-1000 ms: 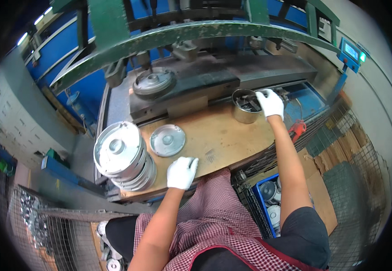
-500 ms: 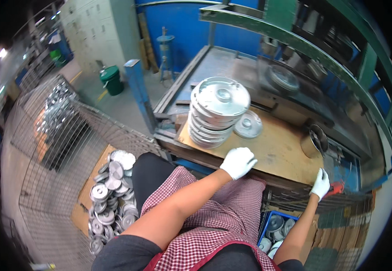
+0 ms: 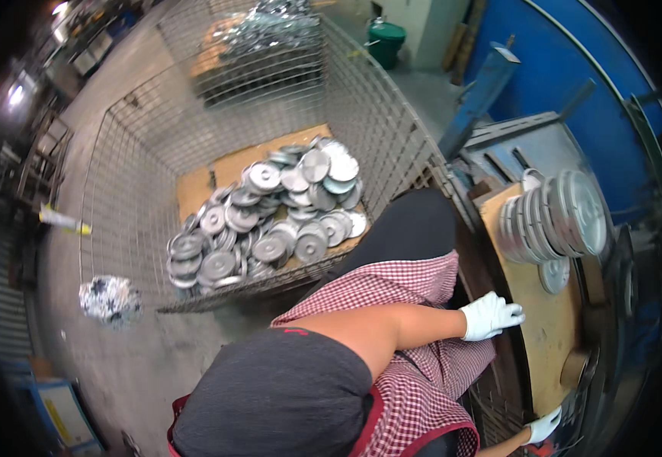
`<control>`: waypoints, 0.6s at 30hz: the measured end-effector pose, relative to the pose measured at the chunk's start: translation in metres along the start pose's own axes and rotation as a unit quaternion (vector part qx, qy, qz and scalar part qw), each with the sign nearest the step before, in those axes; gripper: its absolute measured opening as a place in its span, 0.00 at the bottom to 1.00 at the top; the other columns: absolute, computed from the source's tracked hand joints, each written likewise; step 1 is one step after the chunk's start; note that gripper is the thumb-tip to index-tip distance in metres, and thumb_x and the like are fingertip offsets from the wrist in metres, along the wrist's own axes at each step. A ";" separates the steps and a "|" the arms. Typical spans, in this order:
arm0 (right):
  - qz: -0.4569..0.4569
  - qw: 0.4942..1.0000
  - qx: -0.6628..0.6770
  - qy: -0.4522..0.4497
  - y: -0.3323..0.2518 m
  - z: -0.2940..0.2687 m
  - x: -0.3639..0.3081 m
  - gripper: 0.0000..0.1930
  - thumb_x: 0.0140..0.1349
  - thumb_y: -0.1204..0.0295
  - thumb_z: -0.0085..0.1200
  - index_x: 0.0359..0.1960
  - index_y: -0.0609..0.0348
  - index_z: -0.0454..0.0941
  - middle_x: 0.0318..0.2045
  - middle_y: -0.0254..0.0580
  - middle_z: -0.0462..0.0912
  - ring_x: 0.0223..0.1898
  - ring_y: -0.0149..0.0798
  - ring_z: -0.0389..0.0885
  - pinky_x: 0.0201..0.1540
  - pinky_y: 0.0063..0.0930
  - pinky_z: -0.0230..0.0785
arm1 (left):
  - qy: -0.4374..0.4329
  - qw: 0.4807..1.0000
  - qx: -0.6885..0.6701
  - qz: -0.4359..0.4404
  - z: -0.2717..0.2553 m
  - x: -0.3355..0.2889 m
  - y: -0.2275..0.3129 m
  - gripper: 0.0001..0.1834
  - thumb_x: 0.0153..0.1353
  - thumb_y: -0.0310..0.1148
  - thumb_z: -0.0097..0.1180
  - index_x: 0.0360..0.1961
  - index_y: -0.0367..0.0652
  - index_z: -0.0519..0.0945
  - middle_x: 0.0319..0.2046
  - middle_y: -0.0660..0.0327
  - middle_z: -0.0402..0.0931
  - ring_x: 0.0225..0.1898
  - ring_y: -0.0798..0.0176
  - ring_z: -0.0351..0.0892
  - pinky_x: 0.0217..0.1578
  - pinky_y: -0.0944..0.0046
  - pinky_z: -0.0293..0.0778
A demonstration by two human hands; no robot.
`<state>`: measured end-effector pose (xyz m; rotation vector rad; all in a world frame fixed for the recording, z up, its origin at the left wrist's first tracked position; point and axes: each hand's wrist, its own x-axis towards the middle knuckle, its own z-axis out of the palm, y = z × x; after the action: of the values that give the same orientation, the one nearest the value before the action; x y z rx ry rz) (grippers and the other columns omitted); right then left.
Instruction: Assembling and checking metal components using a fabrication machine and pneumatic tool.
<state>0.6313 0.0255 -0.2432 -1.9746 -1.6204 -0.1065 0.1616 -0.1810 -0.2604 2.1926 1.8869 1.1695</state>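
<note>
My left hand (image 3: 491,316), in a white glove, lies at the near edge of a wooden board (image 3: 533,324) with its fingers stretched over it, holding nothing that shows. At the board's lower end my right hand (image 3: 544,426), gloved too, touches the corner with its fingers extended. On the board's far part stands a stack of round silver metal discs (image 3: 548,221), with a wider one on top. A smaller metal disc (image 3: 554,276) lies beside the stack. Near my right hand is a brownish metal cup (image 3: 575,369), partly cut off from sight by dark machinery.
A wire mesh cage (image 3: 136,129) on my left holds a heap of grey metal discs (image 3: 270,247) on cardboard. A blue post (image 3: 483,95) rises by the bench. Farther off stand a green bucket (image 3: 386,44) and a patterned bundle (image 3: 110,298) on the floor.
My view has swung to the left, bringing the cage and its heap into the middle. Both hands stay at the board's edge. The disc stack looks the same.
</note>
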 end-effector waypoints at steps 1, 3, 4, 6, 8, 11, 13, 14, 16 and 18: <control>0.002 1.000 -0.013 -0.003 0.009 0.004 0.010 0.28 0.67 0.46 0.40 0.59 0.50 0.76 0.57 0.45 0.77 0.54 0.50 0.77 0.55 0.36 0.67 | -0.014 1.000 0.005 0.001 0.002 -0.009 -0.002 0.26 0.52 0.38 0.61 0.54 0.47 0.72 0.47 0.56 0.75 0.35 0.53 0.79 0.34 0.53 0.71; -0.001 1.000 -0.028 -0.013 0.019 0.006 0.022 0.28 0.67 0.46 0.40 0.59 0.50 0.76 0.57 0.45 0.77 0.54 0.50 0.77 0.55 0.36 0.67 | -0.096 0.995 0.005 -0.032 0.027 -0.028 -0.013 0.22 0.51 0.41 0.62 0.47 0.45 0.78 0.41 0.56 0.79 0.36 0.54 0.81 0.35 0.53 0.73; 0.006 0.999 -0.036 -0.018 0.017 0.006 0.025 0.28 0.67 0.46 0.41 0.59 0.50 0.76 0.57 0.45 0.77 0.54 0.50 0.77 0.55 0.36 0.67 | -0.161 0.984 0.001 -0.069 0.049 -0.035 -0.022 0.19 0.51 0.42 0.63 0.42 0.43 0.81 0.36 0.56 0.81 0.36 0.54 0.82 0.35 0.53 0.73; 0.013 0.999 -0.049 -0.011 0.023 -0.006 0.021 0.28 0.67 0.46 0.41 0.58 0.50 0.76 0.57 0.46 0.77 0.54 0.50 0.77 0.56 0.36 0.67 | -0.327 0.926 0.002 -0.189 0.084 -0.039 -0.035 0.17 0.50 0.44 0.61 0.33 0.41 0.86 0.33 0.55 0.84 0.37 0.51 0.84 0.36 0.49 0.75; -0.054 0.998 -0.011 -0.017 -0.008 0.027 0.040 0.28 0.66 0.46 0.42 0.57 0.52 0.77 0.56 0.46 0.78 0.54 0.49 0.77 0.56 0.35 0.67 | -0.465 0.870 0.050 -0.155 0.136 -0.076 -0.083 0.20 0.52 0.41 0.59 0.41 0.39 0.84 0.46 0.50 0.81 0.44 0.50 0.82 0.40 0.44 0.77; -0.030 0.998 -0.031 -0.043 -0.004 0.008 0.027 0.28 0.66 0.46 0.43 0.57 0.53 0.77 0.56 0.45 0.78 0.54 0.49 0.76 0.56 0.35 0.66 | -0.475 0.868 0.035 -0.138 0.152 -0.076 -0.075 0.20 0.52 0.41 0.59 0.41 0.39 0.85 0.46 0.50 0.81 0.44 0.50 0.82 0.40 0.44 0.77; -0.019 0.999 -0.024 -0.037 -0.002 0.004 0.024 0.29 0.65 0.46 0.44 0.57 0.53 0.77 0.56 0.45 0.78 0.54 0.49 0.76 0.56 0.35 0.66 | -0.478 0.868 0.027 -0.134 0.154 -0.075 -0.071 0.20 0.52 0.41 0.58 0.41 0.39 0.85 0.46 0.50 0.81 0.44 0.50 0.82 0.40 0.44 0.77; -0.013 0.999 -0.012 -0.035 -0.004 0.004 0.023 0.29 0.65 0.46 0.45 0.57 0.53 0.76 0.56 0.45 0.78 0.54 0.49 0.77 0.56 0.35 0.66 | -0.478 0.867 0.023 -0.135 0.154 -0.076 -0.071 0.20 0.52 0.41 0.58 0.41 0.40 0.85 0.46 0.50 0.82 0.44 0.50 0.82 0.40 0.45 0.77; 0.000 0.999 -0.025 -0.021 -0.008 -0.002 0.024 0.30 0.65 0.45 0.45 0.58 0.53 0.76 0.56 0.45 0.78 0.53 0.49 0.77 0.56 0.35 0.67 | -0.475 0.870 0.020 -0.131 0.156 -0.071 -0.069 0.20 0.52 0.41 0.58 0.41 0.40 0.85 0.46 0.51 0.82 0.44 0.50 0.83 0.40 0.45 0.77; 0.012 0.999 -0.040 -0.013 -0.006 -0.003 0.028 0.31 0.64 0.44 0.45 0.58 0.53 0.76 0.56 0.45 0.78 0.53 0.49 0.77 0.56 0.35 0.67 | -0.474 0.871 0.016 -0.131 0.156 -0.057 -0.067 0.19 0.52 0.41 0.57 0.41 0.41 0.85 0.46 0.51 0.82 0.44 0.50 0.83 0.40 0.45 0.77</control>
<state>0.6333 0.0489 -0.2273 -2.0629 -1.6323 -0.1376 0.1899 -0.1436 -0.4332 1.8539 1.6173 -0.0458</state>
